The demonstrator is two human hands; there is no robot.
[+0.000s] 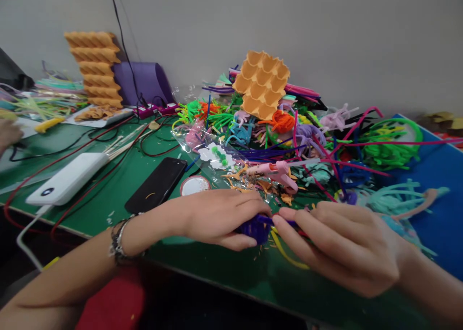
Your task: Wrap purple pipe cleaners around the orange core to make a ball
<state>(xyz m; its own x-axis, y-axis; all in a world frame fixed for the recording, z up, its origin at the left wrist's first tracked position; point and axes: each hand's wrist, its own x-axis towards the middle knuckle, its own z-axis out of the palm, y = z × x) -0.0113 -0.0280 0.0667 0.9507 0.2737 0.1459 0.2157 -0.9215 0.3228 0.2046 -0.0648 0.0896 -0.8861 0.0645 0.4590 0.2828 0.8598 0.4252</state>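
Note:
My left hand (217,216) is closed around a small dark purple pipe-cleaner piece (254,228) just above the green table (108,204). My right hand (340,245) meets it from the right, its fingertips pinched on the same purple piece. A yellow pipe cleaner (285,255) curves out from under my right hand. A pink glue gun (277,171) lies on the table just behind both hands. A bracelet (117,240) circles my left wrist.
A big heap of coloured pipe cleaners (325,142) and an orange egg tray (261,84) fill the back right. A black phone (157,184), a white power bank (67,178), cables and a round lid (194,185) lie left. Another person's hand (9,133) shows at far left.

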